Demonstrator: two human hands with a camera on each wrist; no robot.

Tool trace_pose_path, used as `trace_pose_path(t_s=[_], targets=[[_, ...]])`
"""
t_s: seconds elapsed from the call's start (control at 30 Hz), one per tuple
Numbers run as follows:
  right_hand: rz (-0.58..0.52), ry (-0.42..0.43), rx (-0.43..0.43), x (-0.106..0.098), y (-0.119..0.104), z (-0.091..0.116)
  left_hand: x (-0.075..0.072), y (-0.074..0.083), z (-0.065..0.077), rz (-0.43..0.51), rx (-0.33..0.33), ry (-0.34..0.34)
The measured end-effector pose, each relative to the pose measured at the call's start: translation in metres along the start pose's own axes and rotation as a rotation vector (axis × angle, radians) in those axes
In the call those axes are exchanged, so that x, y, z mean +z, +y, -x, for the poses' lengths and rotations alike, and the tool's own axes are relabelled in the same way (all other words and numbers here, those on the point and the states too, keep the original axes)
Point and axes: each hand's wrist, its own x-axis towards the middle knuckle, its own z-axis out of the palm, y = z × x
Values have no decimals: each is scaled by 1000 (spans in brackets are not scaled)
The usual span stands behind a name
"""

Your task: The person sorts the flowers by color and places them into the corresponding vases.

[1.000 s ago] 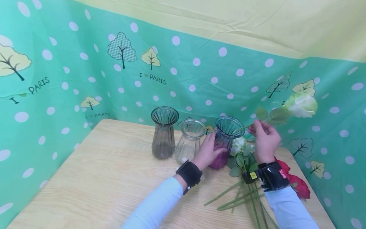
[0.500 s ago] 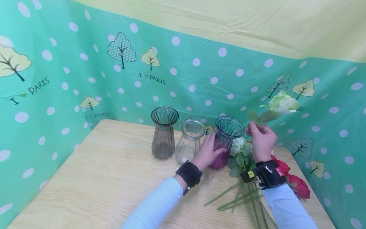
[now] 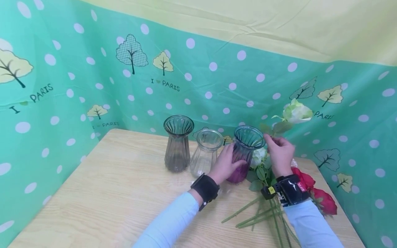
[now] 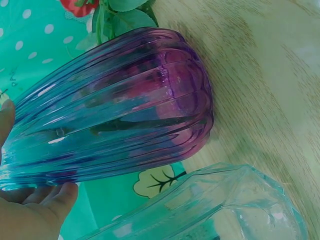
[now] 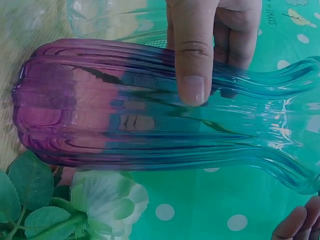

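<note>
My left hand (image 3: pixel 225 164) grips the body of a ribbed glass vase (image 3: pixel 238 176), teal at the top and purple at the base, standing on the table. In the right wrist view the left thumb (image 5: pixel 194 75) lies across the glass. Close by the vase's rim, my right hand (image 3: pixel 282 155) pinches the stem of a white artificial rose (image 3: pixel 297 112). The bloom leans out to the right above the hand, with leaves (image 3: pixel 282 127) below it. Its stem (image 5: pixel 215 126) shows through the glass inside the vase, reaching down toward the purple base.
Left of the held vase stand a clear glass vase (image 3: pixel 203 167) and a grey glass vase (image 3: pixel 176 158). Under and beside my right forearm lie a white flower (image 3: pixel 258 156), red roses (image 3: pixel 324 201) and several green stems (image 3: pixel 255 220). A patterned green cloth (image 3: pixel 186 103) hangs behind the table.
My right hand has moved left and slightly down toward the vase's rim, bringing the white rose's bloom left and more upright. The left hand and vase have stayed put.
</note>
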Motion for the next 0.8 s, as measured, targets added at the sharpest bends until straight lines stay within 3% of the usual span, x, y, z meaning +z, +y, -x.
trace_pose_path(t_s=[0.23, 0.47, 0.8], targets=[[27, -58, 70, -8, 2, 2, 0, -1, 0, -14, -2, -8], [-36, -97, 98, -20, 10, 4, 0, 1, -1, -23, -8, -18], [143, -207, 115, -44, 40, 3, -2, 0, -1, -8, -17, -27]])
